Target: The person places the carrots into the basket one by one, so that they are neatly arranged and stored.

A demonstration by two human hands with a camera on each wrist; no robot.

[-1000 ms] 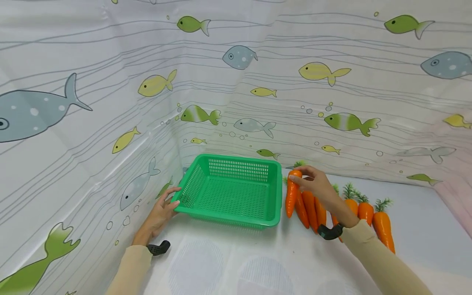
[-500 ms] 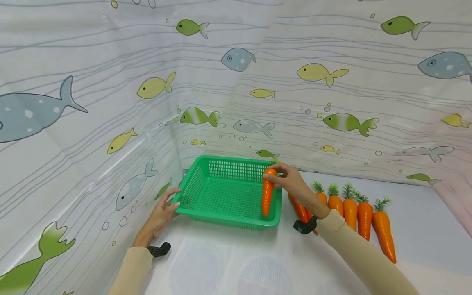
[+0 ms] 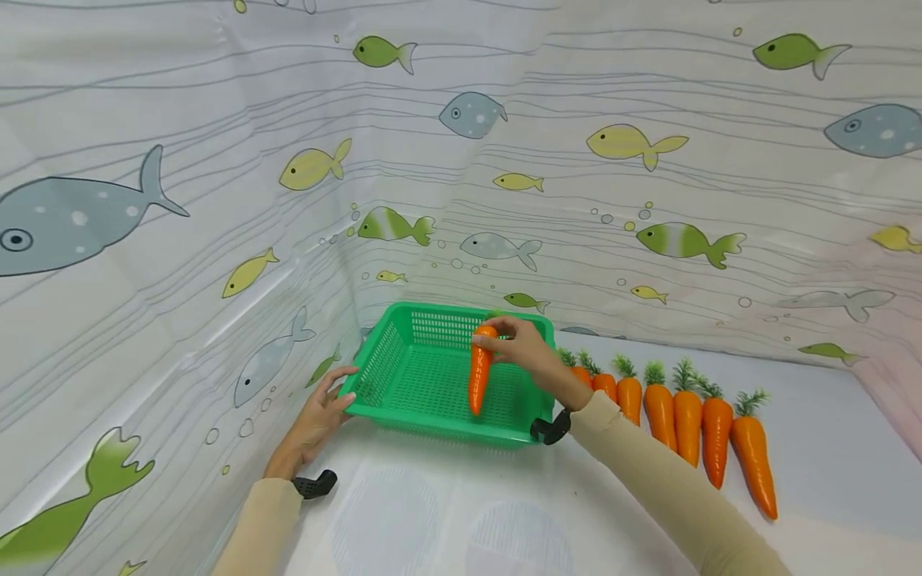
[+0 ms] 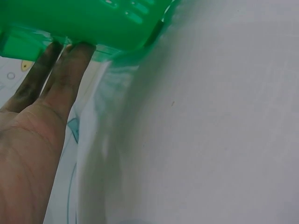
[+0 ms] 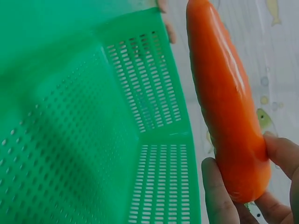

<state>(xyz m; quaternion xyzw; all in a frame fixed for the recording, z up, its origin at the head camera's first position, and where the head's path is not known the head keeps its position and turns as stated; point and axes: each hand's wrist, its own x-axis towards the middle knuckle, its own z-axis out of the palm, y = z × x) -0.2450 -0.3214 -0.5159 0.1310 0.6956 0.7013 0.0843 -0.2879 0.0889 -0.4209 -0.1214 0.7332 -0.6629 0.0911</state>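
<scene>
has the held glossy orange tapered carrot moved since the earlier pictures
Yes: in the head view, the held glossy orange carrot has moved left, from right of the green perforated plastic basket to over its interior.

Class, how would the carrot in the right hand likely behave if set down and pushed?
The carrot is probably stiff, jutting straight from the right hand, which holds its thick end. Its glossy skin may be slippery. Rounded and tapered, it would likely roll in a curve.
</scene>
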